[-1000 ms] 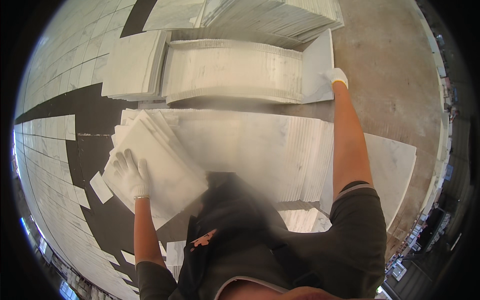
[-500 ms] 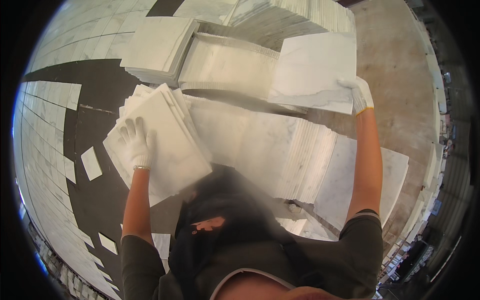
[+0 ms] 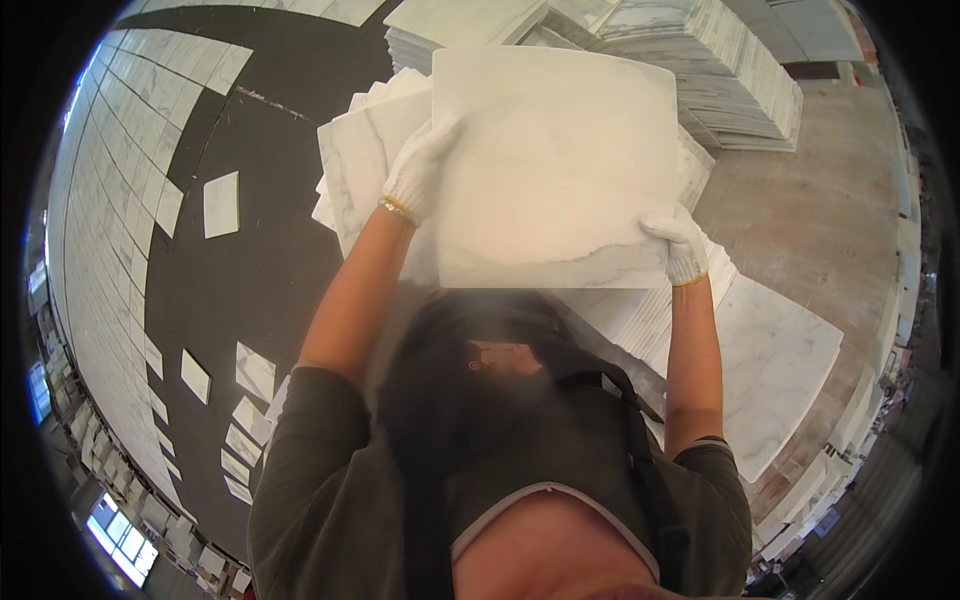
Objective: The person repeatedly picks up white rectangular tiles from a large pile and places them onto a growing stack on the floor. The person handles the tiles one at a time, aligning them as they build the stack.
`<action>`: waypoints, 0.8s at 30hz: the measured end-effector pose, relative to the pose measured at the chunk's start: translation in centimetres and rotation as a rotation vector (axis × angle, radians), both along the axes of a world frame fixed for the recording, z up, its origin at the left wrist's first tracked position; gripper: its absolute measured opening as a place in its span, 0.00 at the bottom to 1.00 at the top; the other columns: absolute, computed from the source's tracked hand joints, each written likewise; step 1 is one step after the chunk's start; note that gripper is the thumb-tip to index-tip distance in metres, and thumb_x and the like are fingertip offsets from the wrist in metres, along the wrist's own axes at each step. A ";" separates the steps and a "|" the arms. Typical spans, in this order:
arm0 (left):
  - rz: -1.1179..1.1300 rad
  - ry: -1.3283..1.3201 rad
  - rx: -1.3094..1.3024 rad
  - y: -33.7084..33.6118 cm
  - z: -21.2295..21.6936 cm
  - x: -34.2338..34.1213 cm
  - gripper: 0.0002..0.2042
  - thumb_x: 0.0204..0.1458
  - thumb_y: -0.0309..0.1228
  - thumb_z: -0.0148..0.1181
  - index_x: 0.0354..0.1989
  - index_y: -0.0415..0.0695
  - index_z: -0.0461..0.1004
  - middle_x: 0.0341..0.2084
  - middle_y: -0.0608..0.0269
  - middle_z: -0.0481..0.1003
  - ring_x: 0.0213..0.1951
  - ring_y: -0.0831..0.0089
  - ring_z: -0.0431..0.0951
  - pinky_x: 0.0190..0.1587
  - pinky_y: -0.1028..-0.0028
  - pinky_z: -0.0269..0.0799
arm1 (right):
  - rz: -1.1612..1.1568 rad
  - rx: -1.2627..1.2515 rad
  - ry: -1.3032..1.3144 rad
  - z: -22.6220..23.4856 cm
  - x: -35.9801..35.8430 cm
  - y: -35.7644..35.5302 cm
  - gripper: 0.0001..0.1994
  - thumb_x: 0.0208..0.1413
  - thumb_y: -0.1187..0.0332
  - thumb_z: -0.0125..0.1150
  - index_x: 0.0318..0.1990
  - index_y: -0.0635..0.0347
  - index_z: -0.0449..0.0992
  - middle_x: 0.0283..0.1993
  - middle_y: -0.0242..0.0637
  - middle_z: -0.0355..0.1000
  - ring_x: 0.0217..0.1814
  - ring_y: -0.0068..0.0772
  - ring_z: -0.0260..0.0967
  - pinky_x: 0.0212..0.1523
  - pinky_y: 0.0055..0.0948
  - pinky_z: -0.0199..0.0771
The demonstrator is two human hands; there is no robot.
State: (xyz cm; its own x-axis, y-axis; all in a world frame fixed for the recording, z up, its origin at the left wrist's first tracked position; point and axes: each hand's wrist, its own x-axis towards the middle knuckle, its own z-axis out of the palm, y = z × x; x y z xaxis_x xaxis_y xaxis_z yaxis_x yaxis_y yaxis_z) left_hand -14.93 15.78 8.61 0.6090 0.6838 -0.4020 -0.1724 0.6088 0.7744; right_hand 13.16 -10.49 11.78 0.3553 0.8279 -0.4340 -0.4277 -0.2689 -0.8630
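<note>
**A:** Marble everywhere. Dark floor (image 3: 230, 290) is seen at left, partly laid with pale tiles (image 3: 110, 200) in rows along the rim; a few loose tiles (image 3: 221, 203) are scattered on the dark part. Bare concrete (image 3: 800, 220) is seen at right, with tall tile stacks (image 3: 740, 80) at the top.

**B:** Tile in hand?

**A:** One large white marble tile (image 3: 555, 165), grey-veined near its lower edge, is held up close to the camera, face toward it, roughly level. The heap of loose tiles (image 3: 355, 165) is partly covered behind it.

**B:** Hands?

**A:** Both gloved in white. Left hand (image 3: 418, 170) is closed on the tile's left edge, fingers laid over the face. Right hand (image 3: 680, 245) is clamped on the lower right corner. Tile is carried by both, clear of the piles.

**B:** Versus half a second back?

**A:** Then the tile was gripped by the right hand alone, out at upper right over the stacks; the left hand was pressed flat on the heap at left. Since then the left has been lifted off the heap and brought onto the tile, and the tile has been drawn in to centre.

**B:** Below it?

**A:** Another slab (image 3: 775, 370) lies at right, beside the right forearm.
</note>
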 end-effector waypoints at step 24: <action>0.271 0.333 0.150 3.9 -9.3 -12.9 0.40 0.66 0.63 0.41 0.71 0.39 0.57 0.63 0.51 0.68 0.60 0.63 0.74 0.62 0.63 0.74 | -0.081 -0.074 0.026 -10.0 -10.9 7.2 0.30 0.68 0.58 0.60 0.70 0.70 0.64 0.72 0.40 0.65 0.74 0.33 0.59 0.75 0.33 0.56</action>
